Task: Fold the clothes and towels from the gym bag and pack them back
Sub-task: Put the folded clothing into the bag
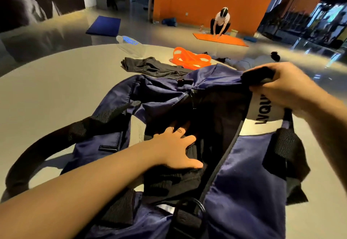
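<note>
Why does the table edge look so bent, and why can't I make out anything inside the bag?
Head view: the wide-angle lens bows the grey table rim into an arc; dim light leaves the gym bag opening nearly black around the left hand; the right hand, its grip on the bag's edge, is slightly motion-blurred; the floor beyond gives glossy glare, and the far right background smears.

Navy gym bag with black straps, black clothes, orange bands, grey table
</note>
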Demonstrator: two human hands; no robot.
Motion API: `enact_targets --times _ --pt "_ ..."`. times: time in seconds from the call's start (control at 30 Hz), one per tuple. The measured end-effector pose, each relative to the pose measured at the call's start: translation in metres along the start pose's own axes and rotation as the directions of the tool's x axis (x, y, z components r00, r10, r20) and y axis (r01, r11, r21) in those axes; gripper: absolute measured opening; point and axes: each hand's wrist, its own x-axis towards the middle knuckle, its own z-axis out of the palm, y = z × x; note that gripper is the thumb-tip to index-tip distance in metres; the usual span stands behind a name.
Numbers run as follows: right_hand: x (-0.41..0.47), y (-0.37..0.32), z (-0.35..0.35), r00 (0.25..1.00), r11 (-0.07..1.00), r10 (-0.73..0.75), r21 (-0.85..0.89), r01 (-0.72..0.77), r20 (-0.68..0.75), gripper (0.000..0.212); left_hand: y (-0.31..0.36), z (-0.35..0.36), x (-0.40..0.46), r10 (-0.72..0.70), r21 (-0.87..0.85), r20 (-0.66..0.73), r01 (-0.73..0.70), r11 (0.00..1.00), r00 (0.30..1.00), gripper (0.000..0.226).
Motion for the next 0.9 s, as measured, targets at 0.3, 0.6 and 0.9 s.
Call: enact_targets --times 0.3,0.6,0.9 --pt "-0.004 0.013 0.009 0.977 0.976 0.173 0.108 -0.187 0.126 0.012 0.004 -0.005 0.008 -0.017 -0.021 0.013 0.017 1.000 1.000 0.101" --pt "0.009 0.050 0.076 0.918 0.620 -0.381 -0.706 0.344 0.112 0.070 0.003 0.001 0.015 0.007 0.004 0.031 -0.007 1.000 1.000 0.104" --pt "0.027 0.046 0.117 0.918 0.670 -0.290 -0.627 0.397 0.271 0.059 0.006 -0.010 0.020 0.001 0.043 -0.061 0.002 0.999 0.998 0.139"
